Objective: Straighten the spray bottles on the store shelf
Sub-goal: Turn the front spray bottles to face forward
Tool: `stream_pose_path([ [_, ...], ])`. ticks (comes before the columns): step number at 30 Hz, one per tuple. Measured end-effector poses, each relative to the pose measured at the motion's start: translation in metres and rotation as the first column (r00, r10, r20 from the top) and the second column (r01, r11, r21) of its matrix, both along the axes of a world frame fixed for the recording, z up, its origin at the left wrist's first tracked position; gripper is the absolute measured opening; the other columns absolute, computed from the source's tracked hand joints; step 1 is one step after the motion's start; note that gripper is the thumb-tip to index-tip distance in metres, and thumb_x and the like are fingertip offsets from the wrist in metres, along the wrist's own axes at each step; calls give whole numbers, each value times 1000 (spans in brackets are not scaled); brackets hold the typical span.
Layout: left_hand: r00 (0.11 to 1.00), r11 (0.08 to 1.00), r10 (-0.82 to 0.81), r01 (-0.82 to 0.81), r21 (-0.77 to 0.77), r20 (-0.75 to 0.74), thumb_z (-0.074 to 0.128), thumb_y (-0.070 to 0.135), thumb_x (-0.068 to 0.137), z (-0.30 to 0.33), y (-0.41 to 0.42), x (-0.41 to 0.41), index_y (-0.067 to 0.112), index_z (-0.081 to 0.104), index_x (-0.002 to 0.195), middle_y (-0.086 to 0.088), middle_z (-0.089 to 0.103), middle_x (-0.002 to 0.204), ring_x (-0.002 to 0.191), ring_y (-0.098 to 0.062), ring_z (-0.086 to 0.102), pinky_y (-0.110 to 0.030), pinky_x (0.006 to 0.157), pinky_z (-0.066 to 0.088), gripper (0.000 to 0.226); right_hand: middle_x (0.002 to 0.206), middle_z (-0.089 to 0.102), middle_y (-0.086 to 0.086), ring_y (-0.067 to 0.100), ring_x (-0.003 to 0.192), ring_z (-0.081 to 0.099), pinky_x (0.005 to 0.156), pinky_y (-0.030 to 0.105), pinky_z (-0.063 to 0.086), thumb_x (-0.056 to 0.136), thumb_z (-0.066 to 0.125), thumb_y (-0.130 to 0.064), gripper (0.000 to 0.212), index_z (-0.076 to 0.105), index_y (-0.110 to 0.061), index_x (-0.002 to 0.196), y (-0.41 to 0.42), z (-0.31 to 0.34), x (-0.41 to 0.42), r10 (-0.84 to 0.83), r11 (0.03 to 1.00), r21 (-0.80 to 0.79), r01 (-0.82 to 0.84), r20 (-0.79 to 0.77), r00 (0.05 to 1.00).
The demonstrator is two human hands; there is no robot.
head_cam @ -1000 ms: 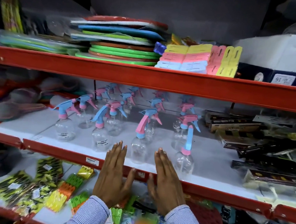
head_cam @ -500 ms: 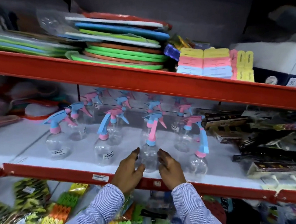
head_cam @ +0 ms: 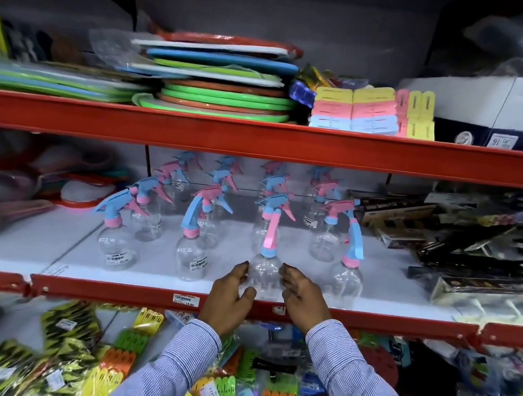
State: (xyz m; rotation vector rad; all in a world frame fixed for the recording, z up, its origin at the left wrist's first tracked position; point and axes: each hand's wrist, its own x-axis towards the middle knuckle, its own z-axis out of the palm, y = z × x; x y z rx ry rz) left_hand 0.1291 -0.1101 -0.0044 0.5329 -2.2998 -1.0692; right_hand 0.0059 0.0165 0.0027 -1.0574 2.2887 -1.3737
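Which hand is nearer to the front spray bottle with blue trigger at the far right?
Right. The right hand is just left of that far-right bottle; the left hand is beyond the cupped middle bottle.

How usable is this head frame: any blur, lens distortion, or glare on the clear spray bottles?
Head view: the centre is sharp, with both hands, left hand and right hand, around the front spray bottle; edges smear, notably the far-left goods; wide-angle bowing curves the red shelf rail; lighting is even, only faint reflections on the clear bottles.
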Motion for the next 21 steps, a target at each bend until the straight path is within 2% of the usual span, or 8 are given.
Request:
stream_pose_path([
  [3, 1000, 1000, 6, -6, -16, 1, 53, 17, 87, 1, 4, 5, 20, 49, 134, 2, 65, 128, 118, -18, 61, -22, 97, 43, 47, 143, 53, 8, 18, 129, 52, 112, 38, 41, 90, 48, -1, 55, 39, -13, 143, 5, 0, 3, 13, 1000, 22, -13, -15, 1000],
  [6, 999, 998, 30, -31, -59, -15, 54, 19, 90, 0, 10, 15, 15, 43, 141, 1, 55, 140, 126, -17, 55, -29, 104, 44, 52, 147, 48, 7, 18, 131, 50, 109, 38, 43, 89, 52, -6, 60, 35, -16, 146, 13, -2, 9, -18, 1000, 8, 19, -71, 997],
  [10, 995, 977, 88, -94, -192, -37, 52, 31, 93, -7, 14, 41, 19, 34, 147, -2, 42, 153, 140, -17, 40, -27, 115, 29, 59, 148, 46, -1, 10, 107, 59, 102, 27, 45, 86, 51, -11, 61, 36, -23, 144, 24, -9, 27, -197, 965, -207, 158, -184, 963],
  [12, 990, 963, 122, -136, -233, -74, 53, 32, 92, -9, 15, 57, 19, 37, 146, -1, 42, 153, 141, -16, 38, -26, 116, 28, 57, 142, 49, -6, 4, 120, 50, 104, 16, 36, 85, 48, -15, 57, 41, -26, 140, 28, -13, 40, -268, 923, -342, 176, -244, 932],
  [14, 979, 952, 173, -195, -234, -112, 55, 29, 91, -9, 12, 75, 18, 40, 144, -2, 45, 151, 140, -15, 40, -29, 117, 31, 56, 132, 53, -9, -4, 121, 46, 102, 5, 31, 82, 48, -13, 53, 48, -26, 134, 27, -17, 53, -296, 886, -445, 129, -329, 897],
  [15, 972, 945, 202, -225, -239, -115, 57, 28, 91, -10, 7, 85, 18, 41, 144, -3, 45, 151, 140, -15, 41, -30, 117, 32, 56, 128, 54, -10, -6, 119, 46, 101, 4, 32, 82, 49, -10, 51, 51, -26, 131, 22, -18, 62, -289, 875, -475, 90, -364, 886],
  [18, 957, 927, 270, -287, -241, -100, 58, 29, 91, -9, -11, 107, 17, 39, 145, -2, 44, 152, 140, -17, 40, -29, 116, 30, 58, 128, 54, -12, -4, 122, 47, 104, 14, 38, 81, 51, -7, 51, 52, -27, 128, 2, -21, 86, -189, 887, -461, -24, -410, 892],
  [21, 949, 915, 309, -314, -252, -62, 59, 29, 91, -5, -34, 118, 14, 37, 146, -6, 43, 153, 140, -21, 41, -28, 115, 29, 61, 138, 52, -10, 2, 128, 46, 110, 24, 39, 81, 51, -10, 57, 45, -31, 134, -28, -21, 99, -50, 929, -359, -89, -361, 931],
])
